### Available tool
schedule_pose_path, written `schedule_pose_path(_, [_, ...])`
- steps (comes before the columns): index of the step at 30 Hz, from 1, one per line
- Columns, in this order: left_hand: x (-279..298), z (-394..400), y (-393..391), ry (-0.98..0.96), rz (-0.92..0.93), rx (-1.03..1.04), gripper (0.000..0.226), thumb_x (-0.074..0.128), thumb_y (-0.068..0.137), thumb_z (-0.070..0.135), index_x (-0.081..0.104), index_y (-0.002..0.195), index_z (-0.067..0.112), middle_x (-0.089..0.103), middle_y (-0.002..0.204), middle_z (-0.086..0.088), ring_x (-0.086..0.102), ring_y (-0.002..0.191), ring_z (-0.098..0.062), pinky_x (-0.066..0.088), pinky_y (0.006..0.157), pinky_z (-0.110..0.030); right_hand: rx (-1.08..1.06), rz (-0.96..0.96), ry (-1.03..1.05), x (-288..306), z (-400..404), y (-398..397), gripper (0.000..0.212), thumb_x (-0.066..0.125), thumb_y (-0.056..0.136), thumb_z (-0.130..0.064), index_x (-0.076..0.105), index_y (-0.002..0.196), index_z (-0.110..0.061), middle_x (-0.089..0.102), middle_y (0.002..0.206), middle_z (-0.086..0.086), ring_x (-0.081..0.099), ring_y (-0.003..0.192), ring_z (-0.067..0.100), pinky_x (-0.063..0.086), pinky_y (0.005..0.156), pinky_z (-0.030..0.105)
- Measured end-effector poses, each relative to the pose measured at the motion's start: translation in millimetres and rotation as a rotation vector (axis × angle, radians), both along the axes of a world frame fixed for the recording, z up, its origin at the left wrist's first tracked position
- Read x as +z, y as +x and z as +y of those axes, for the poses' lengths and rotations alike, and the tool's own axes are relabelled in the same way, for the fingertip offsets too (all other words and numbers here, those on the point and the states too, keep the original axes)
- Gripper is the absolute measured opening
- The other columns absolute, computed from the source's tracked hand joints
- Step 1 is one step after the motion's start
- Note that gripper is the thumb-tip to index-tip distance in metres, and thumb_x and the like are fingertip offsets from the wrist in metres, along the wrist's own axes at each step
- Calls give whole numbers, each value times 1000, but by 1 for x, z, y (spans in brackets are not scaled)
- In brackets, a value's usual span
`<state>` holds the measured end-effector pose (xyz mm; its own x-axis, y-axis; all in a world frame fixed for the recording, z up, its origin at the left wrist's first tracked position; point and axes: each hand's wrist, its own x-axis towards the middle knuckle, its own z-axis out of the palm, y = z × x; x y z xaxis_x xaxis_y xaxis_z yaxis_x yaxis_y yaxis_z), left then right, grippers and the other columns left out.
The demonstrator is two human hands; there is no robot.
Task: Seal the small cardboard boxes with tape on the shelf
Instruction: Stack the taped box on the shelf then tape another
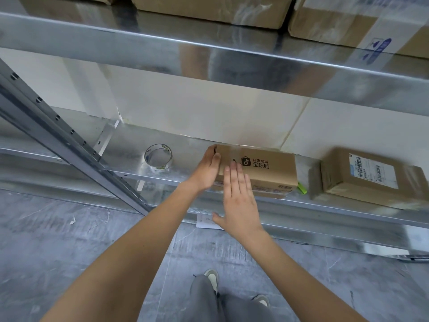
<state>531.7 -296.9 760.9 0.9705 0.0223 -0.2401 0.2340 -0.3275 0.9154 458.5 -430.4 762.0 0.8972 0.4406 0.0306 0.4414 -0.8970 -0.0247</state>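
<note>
A steel shelf [130, 147] runs across the view at about waist height, with large cartons [209, 8] on the tier above. On it, from left to right, stand a roll of clear tape [158, 160], the box [267, 168] being worked on, and a labelled parcel [371, 177] well apart at the far right. The box lies with its long axis along the shelf, left to right, straight ahead of the hands, and seems to sit on a flatter box beneath. A small green thing [301, 188] lies just beside its right front corner. The left hand [206, 169] wraps the box's left end, fingers over the far corner. The right hand [239, 198] is flat, fingers straight and together, their tips over the top near that same end. It is the nearer hand for smoothing rightward along the top seam, I judge.
</note>
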Motion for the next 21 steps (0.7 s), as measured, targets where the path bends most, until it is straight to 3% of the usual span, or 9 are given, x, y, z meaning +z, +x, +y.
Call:
schedule_pose_path(5, [2,3,1,26,-2,-28,49,24,99,33,37,137,5,48,136,-15,45,126,-25,33,110,-39,-44,-6,-49,-9,5,3,134,75,64,-59,-9,151,1,-7,160,20,-7,149,34,-2,120,45])
schedule_pose_path(9, [1,6,1,17,-2,-34,41,25,106,25,32,144,10,43,143,-11,41,133,-25,34,111,-46,-1,-21,92,2,-2,2,123,73,70,-59,2,153,-4,3,161,17,3,150,29,1,120,46])
schedule_pose_path(11, [-1,7,0,37,-9,-43,44,24,107,26,28,149,13,38,148,0,35,137,-16,27,114,-33,-81,-45,182,12,-26,4,108,64,78,-60,6,154,-9,4,161,16,5,150,28,-1,119,52])
schedule_pose_path(13, [0,7,-2,26,-18,-45,44,23,107,25,27,149,14,37,146,4,33,134,-9,22,106,-17,-334,-45,330,18,-59,9,105,62,79,-60,8,155,-11,3,161,18,4,149,31,-2,115,54])
schedule_pose_path(15, [4,7,-5,-12,-20,-47,43,23,107,24,28,149,16,39,145,3,35,132,-10,22,100,-15,-544,141,603,25,-87,17,109,72,77,-52,6,154,-11,5,161,17,8,148,29,7,116,43])
schedule_pose_path(17, [9,6,-7,5,-32,-44,44,24,107,24,28,149,16,40,147,0,35,135,-15,22,100,-15,-580,325,839,27,-105,24,101,76,79,-38,12,153,-10,25,157,10,29,141,20,21,110,25])
schedule_pose_path(19, [13,7,-10,59,-4,-48,49,24,107,32,25,152,16,39,151,-3,34,140,-20,23,102,-17,-602,284,841,27,-112,29,86,73,81,-43,28,148,-15,50,142,6,50,120,17,38,100,28])
schedule_pose_path(21, [16,9,-17,80,46,-51,66,18,101,57,19,155,19,54,134,3,48,125,-13,31,98,-18,-656,158,827,30,-112,34,76,68,78,-58,44,138,-18,63,124,4,59,105,19,46,88,34])
